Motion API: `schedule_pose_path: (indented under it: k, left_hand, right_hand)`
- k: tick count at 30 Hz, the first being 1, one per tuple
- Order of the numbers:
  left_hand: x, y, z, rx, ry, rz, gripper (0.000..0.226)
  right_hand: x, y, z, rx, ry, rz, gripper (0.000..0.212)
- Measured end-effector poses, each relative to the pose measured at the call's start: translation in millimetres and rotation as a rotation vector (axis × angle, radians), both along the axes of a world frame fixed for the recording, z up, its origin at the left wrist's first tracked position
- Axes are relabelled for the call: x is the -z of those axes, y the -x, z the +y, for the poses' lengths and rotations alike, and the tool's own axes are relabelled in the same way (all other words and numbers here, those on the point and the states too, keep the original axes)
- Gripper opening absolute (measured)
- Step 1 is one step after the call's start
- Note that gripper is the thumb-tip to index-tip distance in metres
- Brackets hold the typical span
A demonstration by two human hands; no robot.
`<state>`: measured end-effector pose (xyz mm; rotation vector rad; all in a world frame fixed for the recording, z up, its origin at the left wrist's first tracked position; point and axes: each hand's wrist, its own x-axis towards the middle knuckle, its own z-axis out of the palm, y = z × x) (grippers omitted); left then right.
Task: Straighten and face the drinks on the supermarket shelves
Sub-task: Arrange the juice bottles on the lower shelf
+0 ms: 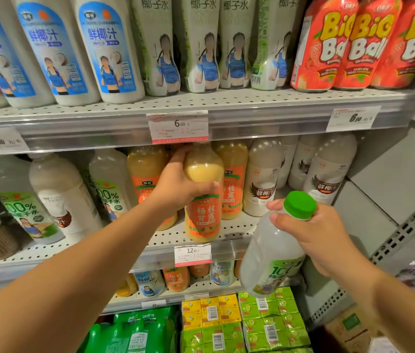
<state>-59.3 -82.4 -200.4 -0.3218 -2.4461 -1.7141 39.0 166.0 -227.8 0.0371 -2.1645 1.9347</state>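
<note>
Now the left hand [178, 184] grips an orange bottle [202, 200] upright on the middle shelf [237, 231]; nearer right, the right hand [313, 233] holds a green-capped bottle [275, 248], tilted.

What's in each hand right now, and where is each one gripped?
The left hand grips the orange-labelled bottle around its shoulder, above the label. The right hand holds the green-capped bottle by its neck, just under the cap.
</note>
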Motion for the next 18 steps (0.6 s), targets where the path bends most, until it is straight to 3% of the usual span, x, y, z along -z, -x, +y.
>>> schedule_pose_path:
  k: [3,7,12,18]
  left_hand:
    - [-2.4,0.1,-3.6,-0.063,0.060,0.010,0.078]
    - [-9.6,-4.3,2.8,-0.199,0.418,0.108,0.070]
    - [-3.2,-23.6,14.9,-0.213,0.822,0.312,0.100]
    - [-5.5,-19.7,2.7,-0.265,0.936,0.310,0.084]
  right_hand:
    - [0.1,0.3,-3.5,0.007,-0.016,-0.007,0.020]
    - [0.6,1.7,-7.1,0.011,0.004,-0.026,0.019]
    - [2.9,3.6,-9.2,-0.011,-0.016,-0.030,0.020]
    - [-0.2,3.0,-12.6,-0.026,-0.014,-0.034,0.022]
